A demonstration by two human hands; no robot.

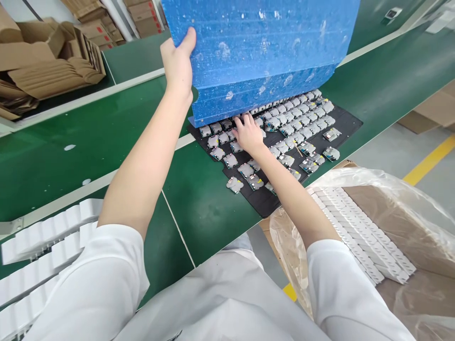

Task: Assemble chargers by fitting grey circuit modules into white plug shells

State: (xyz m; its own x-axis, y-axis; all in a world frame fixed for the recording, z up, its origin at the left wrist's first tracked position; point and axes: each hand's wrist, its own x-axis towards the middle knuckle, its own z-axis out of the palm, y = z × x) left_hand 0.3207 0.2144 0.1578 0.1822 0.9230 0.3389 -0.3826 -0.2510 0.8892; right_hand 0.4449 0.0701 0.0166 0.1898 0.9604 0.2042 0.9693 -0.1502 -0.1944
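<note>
My left hand (pixel 178 64) grips the left edge of a large blue plastic sheet (pixel 263 47), its thumb lying on the near face. The sheet stands tilted up, scuffed with white marks, and its bent lower part hangs over the far rows of small circuit boards (pixel 245 169). These boards carry lumpy grey covering and lie in rows on a black mat (pixel 265 201). My right hand (pixel 249 134) reaches down among the boards near the sheet's lower edge. Its fingers are spread and touch the boards there; no held piece shows.
The green workbench (pixel 202 199) has a pale raised rail along it. White plastic housings (pixel 53 232) stand in rows at the left. A plastic-lined carton (pixel 377 199) with stacked white parts sits below the bench at right. Flattened cardboard (pixel 57 71) is piled at the far left.
</note>
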